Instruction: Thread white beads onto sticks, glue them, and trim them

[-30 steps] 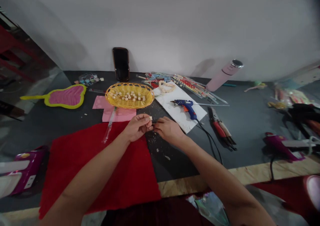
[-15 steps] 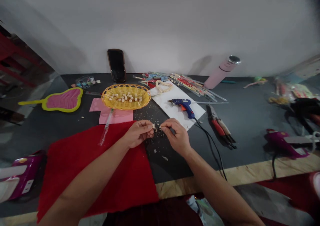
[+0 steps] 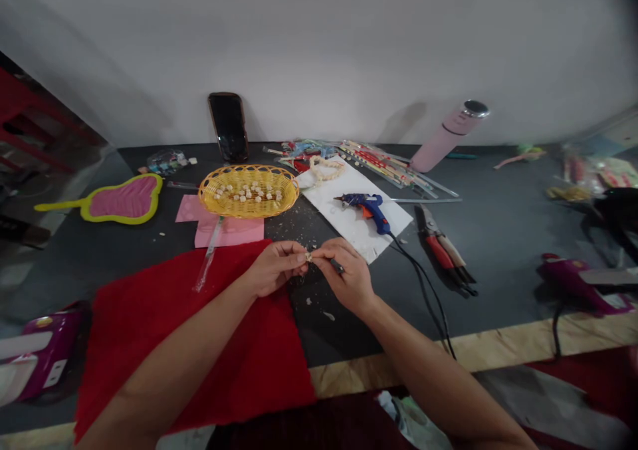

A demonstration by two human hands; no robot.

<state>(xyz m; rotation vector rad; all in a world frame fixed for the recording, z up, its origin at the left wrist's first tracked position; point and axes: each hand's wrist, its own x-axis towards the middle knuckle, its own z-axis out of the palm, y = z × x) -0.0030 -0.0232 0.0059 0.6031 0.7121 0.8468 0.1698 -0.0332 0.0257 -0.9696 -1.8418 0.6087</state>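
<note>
In the head view, the only one, the two hands meet over the dark desk, so I take them as the clock's centre. The left hand pinches a small pale piece in a narrow grip. The right hand is curled close, its fingertips at the piece, its grip closed around a dark slim tool showing only one end; I can't make out what it is.

Between ten and eleven sits a yellow basket with a scatter of similar pieces. At twelve, a pale ring rests on a white board, with a blue glue gun between one and two. Red-handled shears lie near three, and a red cloth spreads towards eight.

Going by the crumbs and the pale flake near six, I'd judge some trimming done. The pinched piece looks unfinished to me; whether those in the basket are finished I cannot tell.
</note>
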